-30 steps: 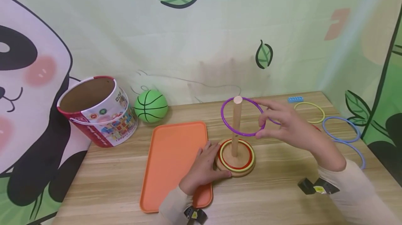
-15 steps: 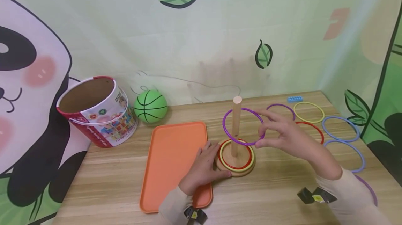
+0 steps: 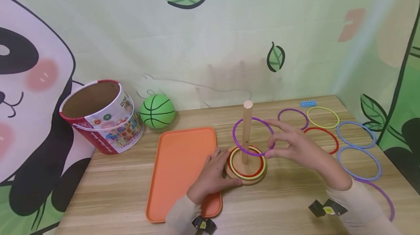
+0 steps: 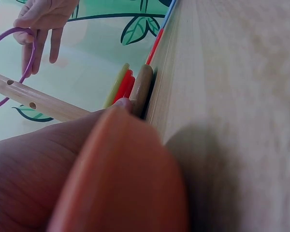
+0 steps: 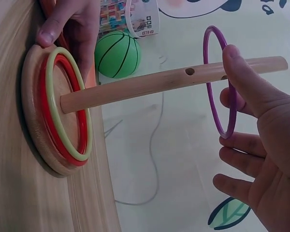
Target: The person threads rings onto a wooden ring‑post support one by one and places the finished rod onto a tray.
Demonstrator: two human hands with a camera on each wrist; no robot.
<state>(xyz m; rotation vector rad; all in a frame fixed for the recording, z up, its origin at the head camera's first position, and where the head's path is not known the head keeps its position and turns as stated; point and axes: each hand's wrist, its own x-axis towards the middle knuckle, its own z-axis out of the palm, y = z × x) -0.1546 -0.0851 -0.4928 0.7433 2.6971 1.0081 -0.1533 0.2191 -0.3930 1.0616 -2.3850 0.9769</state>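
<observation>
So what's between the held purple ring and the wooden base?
Right wrist view: bare peg, then a yellow ring over at least one red ring.

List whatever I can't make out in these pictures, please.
Wooden base: part of rim, head view, covered by the left hand.
Loose red ring: partly hidden, head view, behind the right hand.
Nearest loose purple ring: partly hidden, head view, by the right sleeve.
Bucket: inside bottom, head view, hidden by its near wall.

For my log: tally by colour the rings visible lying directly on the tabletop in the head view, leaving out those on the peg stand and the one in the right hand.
Purple rings: 2
Blue rings: 2
Yellow ring: 1
Red ring: 1
Total: 6
</observation>
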